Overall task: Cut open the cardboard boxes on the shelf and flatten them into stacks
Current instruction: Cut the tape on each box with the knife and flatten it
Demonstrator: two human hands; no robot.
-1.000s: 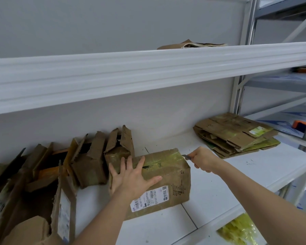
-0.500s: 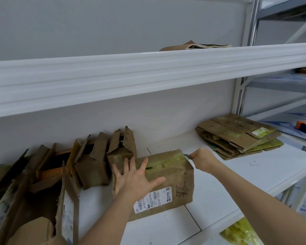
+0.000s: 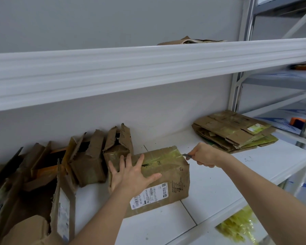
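A sealed brown cardboard box (image 3: 173, 181) with yellowish tape on top and a white barcode label on its front lies on the white shelf (image 3: 219, 190). My left hand (image 3: 131, 174) presses flat on its top left, fingers spread. My right hand (image 3: 206, 154) grips a small knife (image 3: 186, 155) whose blade touches the box's top right edge. A stack of flattened cardboard (image 3: 233, 131) lies at the shelf's back right.
Several torn, opened boxes (image 3: 88, 156) lean in a heap along the wall at the left. The upper shelf beam (image 3: 148, 68) runs overhead, with flattened cardboard (image 3: 189, 41) on it. Yellow plastic (image 3: 240, 227) lies on the level below. A grey rack (image 3: 290, 82) stands at right.
The scene barely differs. My right hand with the knife stays at the box's top right edge and has edged slightly along it; my left hand keeps pressing the top.
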